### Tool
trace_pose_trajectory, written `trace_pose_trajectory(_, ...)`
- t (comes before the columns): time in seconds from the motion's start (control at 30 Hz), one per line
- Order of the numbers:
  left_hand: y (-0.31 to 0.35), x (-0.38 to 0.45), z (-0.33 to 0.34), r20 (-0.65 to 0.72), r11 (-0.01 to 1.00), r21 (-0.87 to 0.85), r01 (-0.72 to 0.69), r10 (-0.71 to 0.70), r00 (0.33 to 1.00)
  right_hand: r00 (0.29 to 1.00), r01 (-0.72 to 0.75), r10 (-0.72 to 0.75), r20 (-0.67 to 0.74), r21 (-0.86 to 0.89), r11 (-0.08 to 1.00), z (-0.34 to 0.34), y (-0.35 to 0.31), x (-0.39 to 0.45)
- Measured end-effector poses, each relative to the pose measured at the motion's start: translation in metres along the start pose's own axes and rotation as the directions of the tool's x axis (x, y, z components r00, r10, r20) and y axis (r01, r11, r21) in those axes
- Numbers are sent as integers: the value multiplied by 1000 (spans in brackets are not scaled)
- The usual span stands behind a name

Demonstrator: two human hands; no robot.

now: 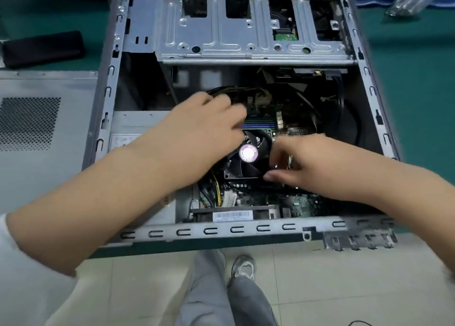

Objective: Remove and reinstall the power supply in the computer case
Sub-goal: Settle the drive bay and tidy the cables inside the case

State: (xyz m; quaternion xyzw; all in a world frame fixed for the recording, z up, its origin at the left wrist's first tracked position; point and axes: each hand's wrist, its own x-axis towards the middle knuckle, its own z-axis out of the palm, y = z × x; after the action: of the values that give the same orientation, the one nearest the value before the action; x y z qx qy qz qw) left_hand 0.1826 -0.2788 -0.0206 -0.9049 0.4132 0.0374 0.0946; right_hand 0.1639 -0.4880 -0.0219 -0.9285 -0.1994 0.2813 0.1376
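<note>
1. My left hand [209, 121] reaches into the open computer case [110, 79], fingers curled round the bundle of black and yellow cables [236, 91] at about twelve o'clock from the fan [248, 153].
2. My right hand [302, 163] hovers at three o'clock of the fan, fingers loosely bent; blur keeps me from telling whether they pinch anything.
3. The power supply [133, 126] sits in the case at nine o'clock, partly under my left forearm.
4. The side panel [44, 119] lies flat on the table, left of the case.
</note>
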Motion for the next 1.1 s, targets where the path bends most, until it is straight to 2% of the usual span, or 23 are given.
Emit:
trace_pose_trajectory(0.03, 3, -3, 1, 73, 999, 23, -35, 33, 997, 997, 14, -12, 75, -33, 999, -2, 0, 0)
trace_pose_trajectory(0.1, 5, -8, 3, 202, 999, 47, -10, 0, 979, 984, 50, -36, 177, -78, 996, -3, 3, -1)
trace_pose_trajectory(0.27, 0, -11, 1, 341, 995, 74, 66, -88, 936, 962, 8, -28, 273, 71, 997, -4, 13, -2)
trace_pose_trajectory(0.33, 3, -8, -1, 345, 985, 129, 112, -150, 926, 971, -17, 19, 240, -11, 1000, 2, 19, 3)
trace_pose_trajectory(0.43, 11, 0, 2, 296, 953, 227, 199, -262, 919, 988, -74, 101, 119, -212, 975, 19, 22, 12)
trace_pose_trajectory(0.53, 13, 2, 4, 249, 943, 226, 245, -299, 921, 989, -140, 145, 10, -225, 964, 26, 24, 15)
trace_pose_trajectory(0.63, 9, -1, 5, 203, 958, 112, 262, -281, 938, 990, -118, 112, -87, -63, 991, 23, 26, 16)
trace_pose_trajectory(0.73, 9, -13, 2, 4, 941, -191, 280, -285, 959, 988, -44, 46, -145, 14, 999, 19, 20, 13)
trace_pose_trajectory(0.77, 8, -19, 1, -89, 901, -327, 286, -331, 939, 983, -30, 35, -178, 33, 999, 18, 18, 10)
trace_pose_trajectory(0.83, 6, -35, 1, -200, 779, -547, 306, -477, 856, 963, -40, 68, -260, 111, 993, 15, 16, 4)
trace_pose_trajectory(0.93, 6, -50, 2, -186, 598, -699, 392, -682, 707, 919, -45, 158, -362, 302, 952, 1, 4, -3)
trace_pose_trajectory(1.0, 7, -50, 0, -157, 550, -720, 422, -722, 674, 918, -8, 165, -361, 399, 917, -13, -12, 1)
trace_pose_trajectory(1.1, 5, -49, -2, -160, 528, -748, 402, -731, 663, 925, 70, 89, -371, 395, 916, -41, -38, 21)
